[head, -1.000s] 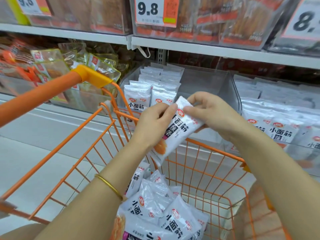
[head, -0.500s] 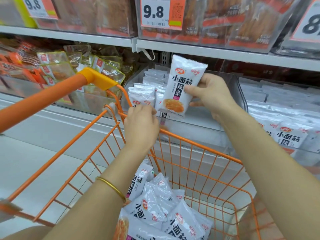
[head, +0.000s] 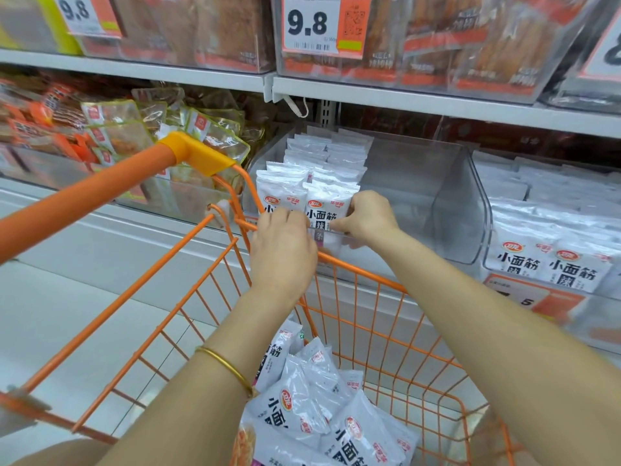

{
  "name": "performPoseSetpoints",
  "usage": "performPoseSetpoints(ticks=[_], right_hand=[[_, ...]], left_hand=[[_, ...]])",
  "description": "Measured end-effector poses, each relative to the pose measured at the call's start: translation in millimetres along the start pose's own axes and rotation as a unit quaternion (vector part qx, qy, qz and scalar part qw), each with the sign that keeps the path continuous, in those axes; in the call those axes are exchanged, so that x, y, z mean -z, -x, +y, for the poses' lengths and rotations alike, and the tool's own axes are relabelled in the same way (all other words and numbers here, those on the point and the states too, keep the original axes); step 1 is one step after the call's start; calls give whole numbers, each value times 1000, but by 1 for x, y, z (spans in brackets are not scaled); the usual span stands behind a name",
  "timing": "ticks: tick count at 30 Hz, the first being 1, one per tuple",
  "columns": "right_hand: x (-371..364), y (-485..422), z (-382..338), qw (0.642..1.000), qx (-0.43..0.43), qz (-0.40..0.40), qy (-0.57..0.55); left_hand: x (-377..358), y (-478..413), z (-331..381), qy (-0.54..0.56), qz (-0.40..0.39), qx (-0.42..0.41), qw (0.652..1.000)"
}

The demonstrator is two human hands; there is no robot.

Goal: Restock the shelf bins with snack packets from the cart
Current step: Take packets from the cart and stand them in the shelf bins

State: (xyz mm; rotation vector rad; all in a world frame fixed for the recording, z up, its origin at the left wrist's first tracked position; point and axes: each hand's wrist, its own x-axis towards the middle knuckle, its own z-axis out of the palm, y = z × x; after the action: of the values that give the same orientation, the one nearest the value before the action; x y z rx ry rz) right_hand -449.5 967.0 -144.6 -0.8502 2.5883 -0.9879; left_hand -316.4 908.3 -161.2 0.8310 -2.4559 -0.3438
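One wide-angle view only, from head height, facing forward and tilted down. Close in: orange cart (head: 84, 198) directly below, clear shelf bins (head: 453, 210) just beyond, upper shelf (head: 403, 99) cut off at top.

Two hands (head: 284, 253), one orange cart (head: 84, 200), one gold bangle (head: 224, 367), two 9.8 price tags (head: 309, 23).

"9.8" on price tag (head: 316, 25), "小面筋" on packet (head: 331, 210)

Bright, even store light; soft focus throughout, wide-angle bending at the edges.
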Motion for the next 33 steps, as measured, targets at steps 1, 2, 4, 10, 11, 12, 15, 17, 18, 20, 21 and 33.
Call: performPoseSetpoints(ticks=[1, 2, 4, 10, 11, 12, 15, 17, 18, 20, 21, 33], right_hand=[[1, 0, -1, 1000, -2, -7, 0], [2, 1, -2, 1000, -4, -12, 3], [8, 7, -1, 1000, 1, -7, 25], [29, 74, -6, 994, 92, 52, 34], [22, 87, -8, 992, 109, -9, 56], [13, 98, -10, 984, 129, -66, 106], [-21, 111, -15, 944, 182, -124, 245], [-47, 111, -13, 931, 178, -173, 267], [-59, 111, -11, 926, 166, -197, 275], [-79, 111, -4, 925, 132, -239, 263], [-85, 110, 1, 930, 124, -248, 241], [48, 101, 7, 973, 112, -146, -139]], left_hand=[[0, 0, 0, 0, 0, 0, 1000], [0, 0, 0, 1, 0, 1, 1000], [1, 0, 0, 8, 2, 3, 1000], [8, -2, 3, 47, 41, -8, 998], [9, -3, 3, 56, 47, -7, 997], [9, -3, 3, 66, 53, -7, 996], [8, -2, 2, 75, 59, -21, 995], [7, -1, 1, 66, 58, -33, 996], [6, -1, 1, 62, 57, -37, 996], [5, 0, 0, 59, 56, -47, 996], [5, -1, -1, 57, 56, -52, 995], [30, 1, 22, 381, 19, 4, 924]])
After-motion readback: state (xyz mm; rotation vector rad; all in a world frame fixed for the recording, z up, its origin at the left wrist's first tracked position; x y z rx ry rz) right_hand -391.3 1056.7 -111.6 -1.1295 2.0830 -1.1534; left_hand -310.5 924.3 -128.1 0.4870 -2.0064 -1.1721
